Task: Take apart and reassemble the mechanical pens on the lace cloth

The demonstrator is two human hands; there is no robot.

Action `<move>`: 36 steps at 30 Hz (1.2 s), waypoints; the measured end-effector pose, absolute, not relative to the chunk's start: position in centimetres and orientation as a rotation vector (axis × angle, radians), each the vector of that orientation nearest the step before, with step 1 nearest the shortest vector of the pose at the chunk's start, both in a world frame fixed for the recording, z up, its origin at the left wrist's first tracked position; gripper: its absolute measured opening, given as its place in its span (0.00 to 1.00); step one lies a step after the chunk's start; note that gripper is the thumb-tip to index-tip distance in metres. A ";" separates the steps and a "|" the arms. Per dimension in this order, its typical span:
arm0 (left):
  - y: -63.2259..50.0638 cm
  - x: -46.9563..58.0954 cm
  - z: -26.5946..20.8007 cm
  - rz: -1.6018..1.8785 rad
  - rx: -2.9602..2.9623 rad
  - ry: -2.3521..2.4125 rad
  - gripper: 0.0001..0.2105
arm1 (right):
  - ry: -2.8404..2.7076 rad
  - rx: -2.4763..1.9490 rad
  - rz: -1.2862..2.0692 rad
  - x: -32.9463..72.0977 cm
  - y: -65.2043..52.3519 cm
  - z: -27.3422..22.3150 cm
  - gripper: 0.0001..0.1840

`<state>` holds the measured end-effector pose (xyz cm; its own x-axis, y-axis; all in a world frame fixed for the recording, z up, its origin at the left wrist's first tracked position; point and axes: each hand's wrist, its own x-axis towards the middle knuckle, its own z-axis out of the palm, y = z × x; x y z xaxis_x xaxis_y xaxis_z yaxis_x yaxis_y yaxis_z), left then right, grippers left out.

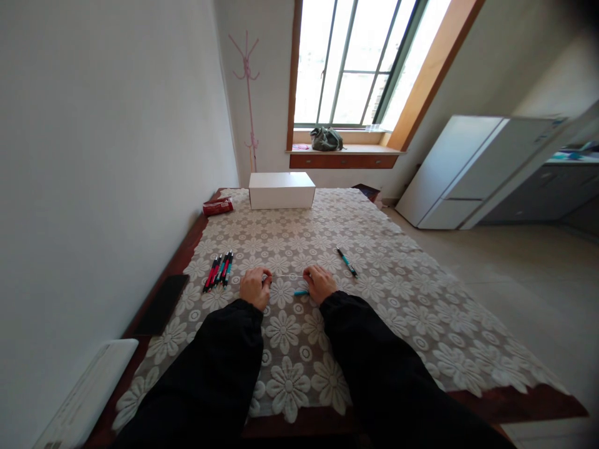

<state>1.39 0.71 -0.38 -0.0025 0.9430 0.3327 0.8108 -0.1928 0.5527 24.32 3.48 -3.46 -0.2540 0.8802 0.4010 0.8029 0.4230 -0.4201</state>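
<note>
A thin, whitish pen refill spans the gap between my hands, just above the tablecloth. My left hand pinches its left end, with something small and dark at the fingertips. At the other end, the fingers of my right hand are closed on the refill. A short teal pen part pokes out beside my right hand; whether the hand touches it, I cannot tell. One black and teal pen lies to the right. Several red, teal and black pens are lined up left of my left hand.
A lace tablecloth with flowers covers the table. At its far end are a white box and a red packet. A dark flat object and a white device lie along the left edge by the wall.
</note>
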 end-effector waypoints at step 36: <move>0.1 1.9 0.4 0.814 2.089 1.935 0.03 | -2.107 -1.326 0.255 24.1 3.2 -2.8 0.06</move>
<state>1.86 0.14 0.37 0.0033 0.9635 0.2676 0.8654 -0.1368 0.4821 24.14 3.16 -2.85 -0.2968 0.8650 0.4045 0.7435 0.4752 -0.4705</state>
